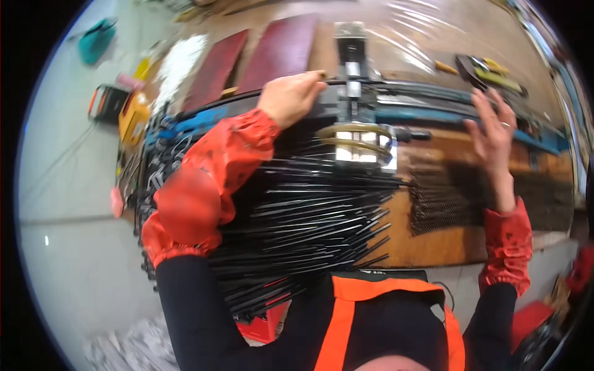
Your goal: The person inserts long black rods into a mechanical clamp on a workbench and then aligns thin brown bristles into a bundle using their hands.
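Note:
My left hand [291, 98] is closed at the far side of the bench, its fingertips pinched on a thin black rod [247, 94] that lies along a blue rail [427, 115]. Just right of these fingers stands a metal clamping fixture [352, 93] with a coiled yellowish hose [357, 136] in front of it. My right hand [495, 123] is raised over the rail's right part, its fingers apart and slightly blurred, with nothing seen in it. Between my arms lies a large pile of black rods [309, 213].
Two dark red boards [278, 52] lie beyond the rail. Pliers [473, 73] and other hand tools are at the far right. A dark mesh-like stack [439, 198] rests on the wooden bench [405, 244]. A yellow box [133, 117] stands at the left.

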A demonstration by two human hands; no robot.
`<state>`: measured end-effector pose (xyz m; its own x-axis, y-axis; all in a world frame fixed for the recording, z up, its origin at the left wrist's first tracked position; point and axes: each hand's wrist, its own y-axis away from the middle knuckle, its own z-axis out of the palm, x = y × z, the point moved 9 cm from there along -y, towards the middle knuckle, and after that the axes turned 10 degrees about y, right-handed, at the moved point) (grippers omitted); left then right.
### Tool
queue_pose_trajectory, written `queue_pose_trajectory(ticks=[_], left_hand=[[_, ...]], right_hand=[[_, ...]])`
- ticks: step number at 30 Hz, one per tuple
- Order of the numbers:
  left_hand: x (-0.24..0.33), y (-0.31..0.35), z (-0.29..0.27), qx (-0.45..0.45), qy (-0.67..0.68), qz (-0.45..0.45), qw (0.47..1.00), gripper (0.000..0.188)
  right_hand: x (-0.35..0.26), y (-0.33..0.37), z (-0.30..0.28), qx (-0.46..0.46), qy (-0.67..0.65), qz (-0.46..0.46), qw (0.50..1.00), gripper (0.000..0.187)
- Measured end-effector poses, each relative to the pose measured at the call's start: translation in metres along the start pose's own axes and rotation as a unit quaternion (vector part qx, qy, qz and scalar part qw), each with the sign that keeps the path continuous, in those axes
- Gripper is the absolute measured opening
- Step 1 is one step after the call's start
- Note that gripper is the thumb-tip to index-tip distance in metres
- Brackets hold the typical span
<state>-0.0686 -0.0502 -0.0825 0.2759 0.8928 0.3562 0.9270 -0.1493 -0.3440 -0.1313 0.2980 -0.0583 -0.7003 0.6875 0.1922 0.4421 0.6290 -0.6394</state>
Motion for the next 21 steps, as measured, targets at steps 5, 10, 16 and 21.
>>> queue_pose_trajectory(ticks=[5, 10, 16, 21], left_hand=[[0.002, -0.009, 0.006, -0.015, -0.059, -0.024, 0.998, 0.022], [0.003, -0.01, 0.006, -0.016, -0.066, -0.024, 0.997, 0.021], [0.005, -0.006, 0.005, 0.014, -0.053, -0.002, 0.998, 0.022], [0.01, -0.01, 0.013, 0.035, -0.124, 0.064, 0.99, 0.016]], right_hand=[[-0.029, 0.012, -0.012, -0.008, -0.127, 0.039, 0.991, 0.029], [-0.061, 0.007, 0.007, -0.052, -0.235, 0.055, 0.969, 0.026], [-0.075, 0.017, 0.032, -0.091, -0.367, 0.091, 0.921, 0.017], [-0.066, 0.019, 0.064, -0.176, -0.469, 0.182, 0.846, 0.02]])
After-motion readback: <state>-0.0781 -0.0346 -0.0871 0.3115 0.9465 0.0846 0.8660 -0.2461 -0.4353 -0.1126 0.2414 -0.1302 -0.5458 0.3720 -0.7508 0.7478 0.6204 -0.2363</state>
